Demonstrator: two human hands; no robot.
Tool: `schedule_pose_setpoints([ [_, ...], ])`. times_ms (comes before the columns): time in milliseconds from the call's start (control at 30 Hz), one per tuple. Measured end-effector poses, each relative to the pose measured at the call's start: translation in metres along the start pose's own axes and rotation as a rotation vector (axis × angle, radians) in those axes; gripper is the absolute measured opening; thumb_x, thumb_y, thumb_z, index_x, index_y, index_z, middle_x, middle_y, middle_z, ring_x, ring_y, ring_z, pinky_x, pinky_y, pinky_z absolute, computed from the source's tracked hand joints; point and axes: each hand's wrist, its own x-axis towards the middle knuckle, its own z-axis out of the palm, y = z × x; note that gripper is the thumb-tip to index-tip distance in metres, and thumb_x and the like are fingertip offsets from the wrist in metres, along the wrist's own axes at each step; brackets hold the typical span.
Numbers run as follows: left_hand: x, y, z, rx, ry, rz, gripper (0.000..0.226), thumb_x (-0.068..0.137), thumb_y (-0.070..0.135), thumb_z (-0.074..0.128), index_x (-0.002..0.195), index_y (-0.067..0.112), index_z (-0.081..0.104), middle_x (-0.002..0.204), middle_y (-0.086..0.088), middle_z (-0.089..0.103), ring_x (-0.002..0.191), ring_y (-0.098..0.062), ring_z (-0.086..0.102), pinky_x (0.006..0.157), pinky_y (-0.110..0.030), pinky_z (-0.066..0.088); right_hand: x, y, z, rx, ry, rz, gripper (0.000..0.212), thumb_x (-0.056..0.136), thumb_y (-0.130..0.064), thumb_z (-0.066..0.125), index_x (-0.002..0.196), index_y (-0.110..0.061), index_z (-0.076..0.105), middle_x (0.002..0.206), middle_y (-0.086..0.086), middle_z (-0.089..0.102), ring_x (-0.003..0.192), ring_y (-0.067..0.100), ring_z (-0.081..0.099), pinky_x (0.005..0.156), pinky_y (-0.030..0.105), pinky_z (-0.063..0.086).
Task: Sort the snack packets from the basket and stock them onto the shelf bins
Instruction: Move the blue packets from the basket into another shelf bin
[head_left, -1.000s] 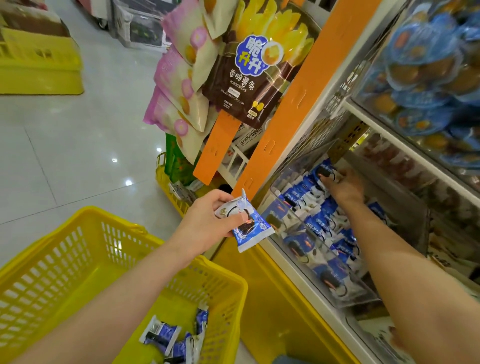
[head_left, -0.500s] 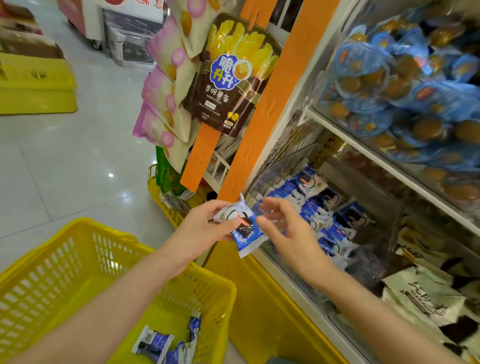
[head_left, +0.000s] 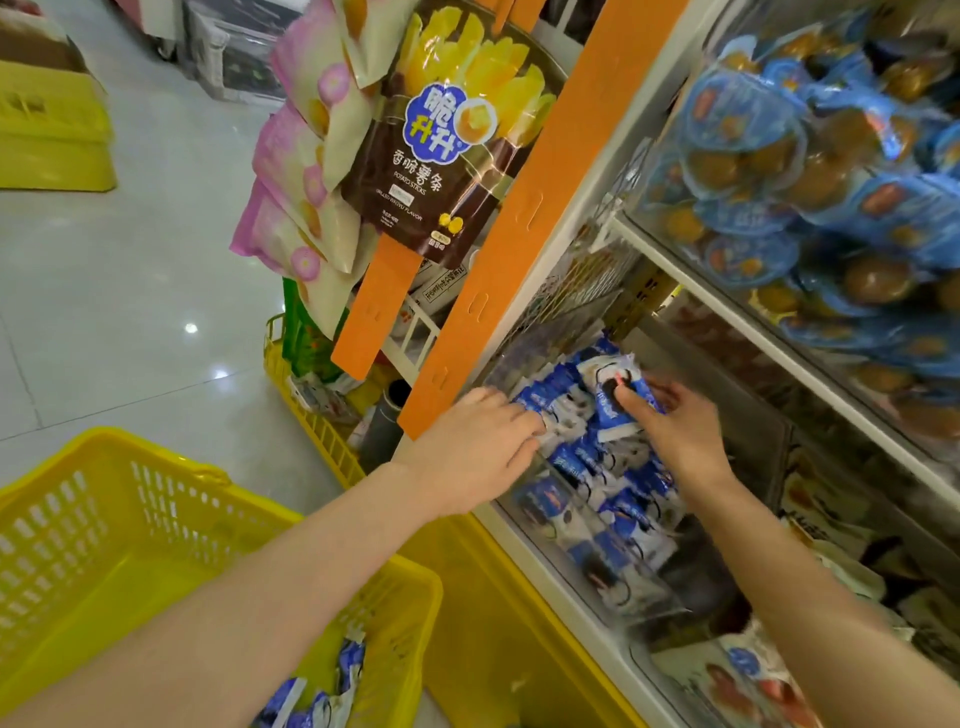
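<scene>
Both hands reach through the open top of the clear bin (head_left: 649, 613). Heaped blue packets (head_left: 587, 467) fill it right under the left hand (head_left: 478, 447) and the right hand (head_left: 680, 431), which pinches 1 packet (head_left: 618, 387). An orange strip (head_left: 519, 223) slants just above the left hand; a white shelf edge (head_left: 727, 312) runs above the right. Below the left forearm, the yellow basket (head_left: 156, 519) stands open.

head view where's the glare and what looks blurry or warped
Head view: small bright spots glint on the glossy floor, and sheen streaks the potato sticks bag; same head view, the blue packets low in the bin smear behind its clear front, the packet held by the right hand is a little soft, and the wide lens makes the orange strip lean steeply.
</scene>
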Motion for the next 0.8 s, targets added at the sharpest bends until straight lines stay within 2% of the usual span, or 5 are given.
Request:
schedule_pose_setpoints([
  [100, -0.001, -0.005, 0.006, 0.014, 0.043, 0.041, 0.037, 0.101, 0.033, 0.028, 0.11, 0.021, 0.062, 0.104, 0.006, 0.064, 0.101, -0.012, 0.053, 0.102, -0.023, 0.015, 0.03, 0.008, 0.003, -0.078, 0.06, 0.025, 0.054, 0.085, -0.036, 0.066, 0.129, -0.009, 0.052, 0.132, 0.008, 0.055, 0.112, 0.018, 0.054, 0.08, 0.008, 0.038],
  [467, -0.004, -0.01, 0.007, -0.012, 0.014, 0.08, 0.046, 0.097, 0.034, 0.017, 0.112, 0.021, 0.059, 0.104, 0.006, 0.06, 0.104, -0.013, 0.048, 0.104, -0.025, 0.015, 0.064, 0.002, 0.024, -0.375, -0.062, -0.141, 0.053, 0.082, -0.035, 0.07, 0.126, -0.012, 0.053, 0.123, 0.005, 0.059, 0.105, 0.018, 0.056, 0.084, 0.022, 0.038],
  [667, -0.004, -0.011, 0.005, 0.004, -0.006, 0.09, 0.046, 0.096, 0.034, 0.018, 0.113, 0.02, 0.058, 0.107, 0.004, 0.06, 0.106, -0.015, 0.049, 0.106, -0.029, 0.02, 0.06, -0.001, 0.018, 0.514, -0.074, 0.266, 0.036, 0.084, -0.026, 0.067, 0.116, -0.011, 0.058, 0.123, 0.006, 0.061, 0.096, 0.011, 0.062, 0.065, 0.013, 0.051],
  [733, -0.004, -0.011, 0.005, 0.016, -0.016, 0.093, 0.046, 0.097, 0.034, 0.016, 0.114, 0.02, 0.056, 0.108, 0.005, 0.059, 0.107, -0.014, 0.048, 0.105, -0.028, 0.019, 0.06, 0.006, 0.022, 0.614, -0.062, 0.325, 0.034, 0.083, -0.014, 0.067, 0.114, -0.008, 0.054, 0.122, 0.013, 0.06, 0.096, 0.018, 0.065, 0.079, 0.024, 0.056],
  [800, -0.004, -0.012, 0.006, 0.014, -0.017, 0.09, 0.045, 0.097, 0.035, 0.016, 0.115, 0.021, 0.055, 0.11, 0.006, 0.058, 0.108, -0.013, 0.047, 0.106, -0.027, 0.017, 0.063, 0.015, 0.028, 0.403, -0.007, 0.337, 0.053, 0.078, -0.016, 0.072, 0.124, -0.007, 0.047, 0.126, 0.015, 0.056, 0.106, 0.025, 0.062, 0.097, 0.038, 0.049],
])
